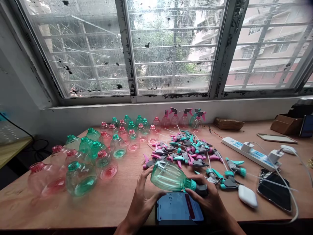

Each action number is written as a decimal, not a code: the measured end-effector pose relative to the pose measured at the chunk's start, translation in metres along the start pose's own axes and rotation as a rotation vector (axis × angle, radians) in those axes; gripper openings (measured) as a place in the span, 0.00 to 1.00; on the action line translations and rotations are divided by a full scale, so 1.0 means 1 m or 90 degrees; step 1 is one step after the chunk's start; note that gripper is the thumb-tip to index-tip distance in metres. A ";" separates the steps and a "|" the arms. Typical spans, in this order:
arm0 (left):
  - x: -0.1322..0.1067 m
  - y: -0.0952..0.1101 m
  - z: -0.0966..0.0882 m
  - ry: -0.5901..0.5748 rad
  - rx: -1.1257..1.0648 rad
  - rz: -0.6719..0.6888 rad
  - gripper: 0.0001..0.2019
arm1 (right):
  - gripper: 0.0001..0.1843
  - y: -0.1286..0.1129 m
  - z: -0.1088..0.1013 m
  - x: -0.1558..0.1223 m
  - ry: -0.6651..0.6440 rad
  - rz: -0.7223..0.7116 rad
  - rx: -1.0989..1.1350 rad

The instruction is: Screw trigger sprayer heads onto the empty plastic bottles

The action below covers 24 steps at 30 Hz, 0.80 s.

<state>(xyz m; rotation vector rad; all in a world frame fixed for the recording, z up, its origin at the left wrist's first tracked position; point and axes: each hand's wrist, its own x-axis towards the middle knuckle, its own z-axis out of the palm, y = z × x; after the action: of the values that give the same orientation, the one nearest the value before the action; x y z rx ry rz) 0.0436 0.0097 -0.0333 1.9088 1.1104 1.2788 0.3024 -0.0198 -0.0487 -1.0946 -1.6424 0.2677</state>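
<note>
Above the brown wooden tabletop [112, 209], the left hand [143, 194] clasps the base of a transparent green plastic bottle [168, 175], held sideways over a lit rectangular phone [171, 209]; the right hand [207, 195] is clamped on the bottle's grey-and-turquoise spray head [201, 189].

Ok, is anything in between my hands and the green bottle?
Nothing visible is. Your left hand holds the base end of the green bottle, your right hand its neck end. The phone lies below and the loose spray heads beyond, neither in between.
</note>
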 end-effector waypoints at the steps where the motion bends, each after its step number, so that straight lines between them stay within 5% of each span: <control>1: -0.001 0.001 -0.001 -0.006 -0.005 -0.009 0.30 | 0.10 -0.001 0.000 0.000 -0.001 -0.007 0.003; 7: 0.002 0.003 -0.001 -0.008 -0.034 0.017 0.20 | 0.11 -0.001 -0.001 0.001 0.015 -0.016 -0.014; 16: -0.001 0.004 -0.001 -0.041 -0.027 0.022 0.27 | 0.11 -0.005 -0.002 0.003 -0.002 -0.034 -0.006; 20: 0.000 0.005 -0.002 -0.034 -0.060 0.015 0.19 | 0.13 -0.004 -0.003 0.003 -0.001 -0.042 -0.010; 24: 0.002 0.005 -0.002 -0.013 -0.013 0.077 0.21 | 0.13 0.001 -0.003 0.000 -0.008 -0.012 -0.012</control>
<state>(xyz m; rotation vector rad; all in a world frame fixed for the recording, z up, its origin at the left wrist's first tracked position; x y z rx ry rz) 0.0435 0.0090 -0.0277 1.9958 0.9808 1.3281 0.3056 -0.0202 -0.0477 -1.0934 -1.6688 0.2467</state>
